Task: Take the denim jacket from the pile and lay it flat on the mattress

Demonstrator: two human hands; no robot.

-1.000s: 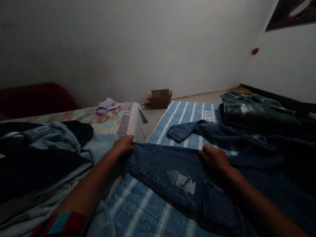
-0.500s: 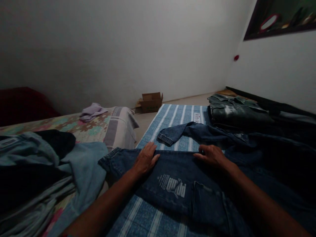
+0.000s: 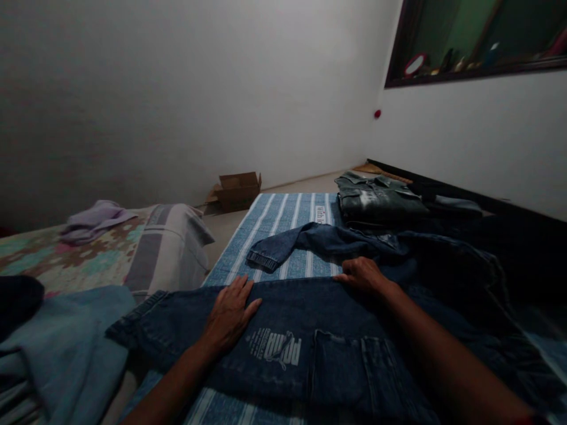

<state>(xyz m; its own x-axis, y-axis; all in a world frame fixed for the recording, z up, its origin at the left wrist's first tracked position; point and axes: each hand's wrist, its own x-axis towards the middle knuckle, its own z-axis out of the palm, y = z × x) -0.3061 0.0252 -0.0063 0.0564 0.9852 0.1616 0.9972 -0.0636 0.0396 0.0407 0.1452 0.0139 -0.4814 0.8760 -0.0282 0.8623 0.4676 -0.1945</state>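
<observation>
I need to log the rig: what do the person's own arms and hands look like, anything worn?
Both forearms are bare. The left hand and right hand wear no gloves; no rings or watch are visible in the dim light. No sleeve shows.

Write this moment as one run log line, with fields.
left hand: flat on dark blue denim jeans | right hand: pressing jeans' far edge | under: blue striped woven mat | nearby: brown cardboard box

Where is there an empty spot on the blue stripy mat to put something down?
The striped mat is bare at its far end, between the cardboard box and the folded jeans. A smaller bare strip lies left of the loose denim leg. Nearer, it is crowded: the dark jeans lie across it under the left hand and right hand.
</observation>
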